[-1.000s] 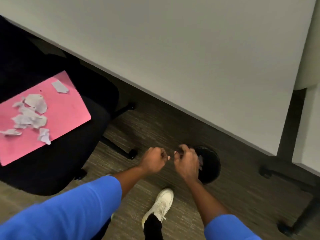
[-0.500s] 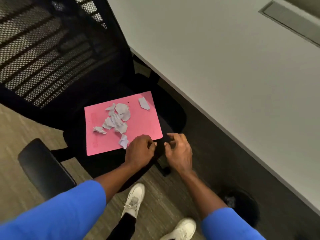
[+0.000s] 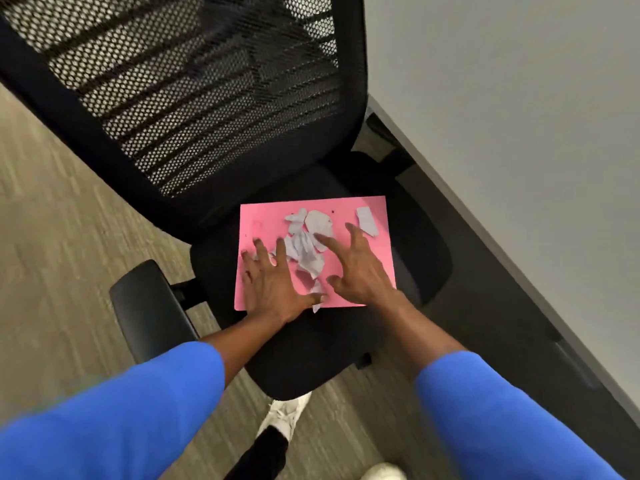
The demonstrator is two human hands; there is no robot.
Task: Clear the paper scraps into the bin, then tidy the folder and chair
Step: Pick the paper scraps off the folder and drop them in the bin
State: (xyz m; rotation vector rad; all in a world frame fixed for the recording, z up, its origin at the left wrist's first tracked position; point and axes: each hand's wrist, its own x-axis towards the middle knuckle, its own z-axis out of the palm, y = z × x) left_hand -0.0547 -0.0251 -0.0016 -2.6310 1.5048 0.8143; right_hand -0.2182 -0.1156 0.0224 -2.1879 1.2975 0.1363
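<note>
A pink folder [image 3: 266, 216] lies flat on the black seat of the office chair [image 3: 311, 351]. Several torn white paper scraps [image 3: 306, 252] are heaped on its middle, and one separate scrap [image 3: 367, 220] lies near its far right corner. My left hand [image 3: 273, 282] is spread open over the folder's left half, fingers at the edge of the heap. My right hand [image 3: 358, 268] is spread open over the right half, index finger touching the heap. Neither hand holds anything. The bin is out of view.
The chair's mesh backrest [image 3: 194, 84] rises behind the seat, and a black armrest [image 3: 149, 306] sticks out at the left. A white desk [image 3: 519, 133] runs along the right, close to the seat. My white shoes [image 3: 287, 415] stand on grey carpet below.
My view swung from the black bin on the floor up to the chair. Both hands went from closed near the bin to spread open over the scraps on the folder.
</note>
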